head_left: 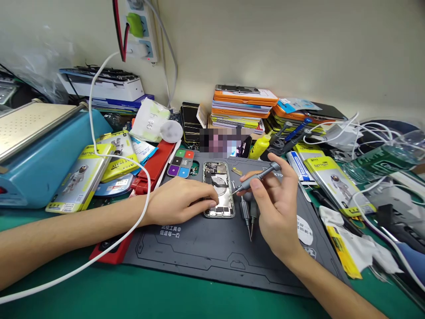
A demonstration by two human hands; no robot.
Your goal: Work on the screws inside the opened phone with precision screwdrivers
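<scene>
An opened smartphone [219,181] lies on the dark grey work mat [206,252], its inner parts and silvery plate exposed. My left hand [181,199] reaches over its left edge, fingers bent and close together at the lower half; whatever they pinch, if anything, is hidden. Between the thumb and fingers of my right hand [279,199] sits a slim grey screwdriver [254,179], tilted, its tip at the phone's right side. Two more screwdrivers [245,215] rest on the mat beside the phone, below my right hand. A small yellow-edged part [237,171] lies above them.
A coloured compartment tray [181,164] sits left of the phone. Yellow battery packs [81,179] lie on both sides. A blue machine [59,164] stands at left. A white cable [148,186] hangs across my left forearm. Stacked orange boxes [244,104] and a yellow bottle [260,147] stand behind.
</scene>
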